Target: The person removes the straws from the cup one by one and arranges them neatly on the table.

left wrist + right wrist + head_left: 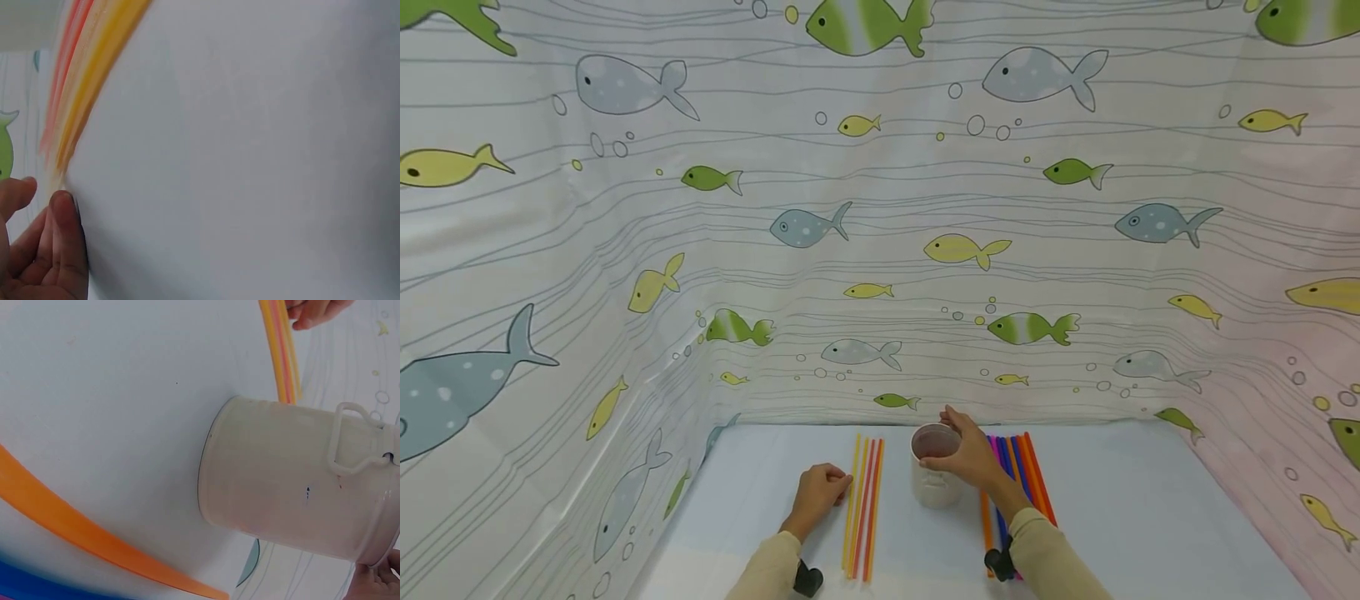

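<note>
A white canister (pixel 936 492) stands upright in the middle of the table, its top uncovered. My right hand (pixel 976 458) grips its rim from the right, thumb at the near side and fingers at the far side. In the right wrist view, fingertips (pixel 377 579) touch the rim, and a wire loop handle shows on the canister's side. Left of it lie several thin yellow, red and orange sticks (pixel 862 517) in a row. My left hand (pixel 820 493) is beside the leftmost yellow stick; in the left wrist view its thumb and forefinger are apart.
Right of the canister, partly under my right forearm, lie several orange, blue and magenta sticks (pixel 1030 467). A white cloth (pixel 1135 508) covers the table. Fish-patterned curtains (pixel 925 350) hang behind it and at both sides.
</note>
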`<action>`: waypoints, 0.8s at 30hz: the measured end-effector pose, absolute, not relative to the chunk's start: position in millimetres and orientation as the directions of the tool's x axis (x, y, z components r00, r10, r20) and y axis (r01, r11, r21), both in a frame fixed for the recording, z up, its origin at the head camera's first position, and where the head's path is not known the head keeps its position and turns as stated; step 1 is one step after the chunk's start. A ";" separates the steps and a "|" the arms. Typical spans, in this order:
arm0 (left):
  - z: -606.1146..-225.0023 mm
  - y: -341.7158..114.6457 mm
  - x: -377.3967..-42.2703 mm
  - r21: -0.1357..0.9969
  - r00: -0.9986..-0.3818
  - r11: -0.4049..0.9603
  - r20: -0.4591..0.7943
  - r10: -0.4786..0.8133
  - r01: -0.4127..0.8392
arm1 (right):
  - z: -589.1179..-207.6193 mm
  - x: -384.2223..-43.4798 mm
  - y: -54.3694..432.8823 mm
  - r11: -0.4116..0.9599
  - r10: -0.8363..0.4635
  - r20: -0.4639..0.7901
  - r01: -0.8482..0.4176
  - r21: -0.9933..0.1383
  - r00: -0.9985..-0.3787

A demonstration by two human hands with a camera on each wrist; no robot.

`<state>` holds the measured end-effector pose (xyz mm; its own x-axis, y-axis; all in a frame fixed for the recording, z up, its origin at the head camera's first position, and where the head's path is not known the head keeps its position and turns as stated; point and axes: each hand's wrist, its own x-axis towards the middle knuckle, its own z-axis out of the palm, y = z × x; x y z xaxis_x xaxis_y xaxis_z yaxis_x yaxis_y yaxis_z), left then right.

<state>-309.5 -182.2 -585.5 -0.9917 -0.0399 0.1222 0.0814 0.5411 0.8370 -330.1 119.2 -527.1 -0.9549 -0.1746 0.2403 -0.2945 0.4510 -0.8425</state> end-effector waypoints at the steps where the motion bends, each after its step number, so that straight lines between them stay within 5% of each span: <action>1: -585.5 -182.5 -309.0 0.835 -0.993 0.545 0.115 -0.040 0.075 | -527.1 -330.0 119.3 0.449 -0.175 0.240 -0.295 -0.844 -0.955; 12: -578.3 -177.6 -316.0 0.810 -0.991 0.579 0.133 -0.026 0.094 | -523.5 -333.3 122.4 0.471 -0.200 0.334 -0.389 -0.792 -0.921; 18: -565.1 -178.8 -323.8 0.664 -0.959 0.724 0.284 -0.013 0.187 | -512.5 -335.2 137.4 0.488 -0.168 0.426 -0.450 -0.748 -0.889; 24: -556.8 -194.3 -327.1 0.519 -0.954 0.835 0.300 0.023 0.183 | -517.5 -333.6 161.9 0.687 -0.209 0.438 -0.450 -0.570 -0.874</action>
